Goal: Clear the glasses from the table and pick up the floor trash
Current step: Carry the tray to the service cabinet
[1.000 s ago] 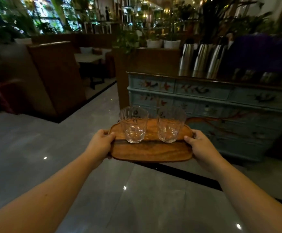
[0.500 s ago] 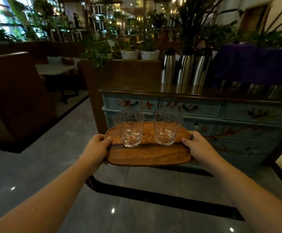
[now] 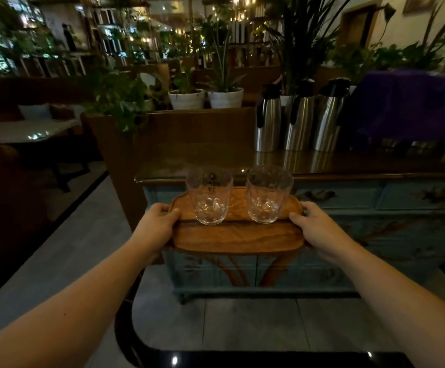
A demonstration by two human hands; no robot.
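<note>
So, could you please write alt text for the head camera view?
Two bare hands, left hand and right hand, hold a wooden tray carrying two empty glasses, in front of a painted blue sideboard bearing three steel flasks.

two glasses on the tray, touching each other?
Apart. The head view shows the left glass and right glass standing upright on the wooden tray with a clear strip of tray visible between them.

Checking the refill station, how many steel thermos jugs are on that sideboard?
3, in a row on the sideboard top: left jug, middle jug, right jug. The purple cloth might hide more.
</note>
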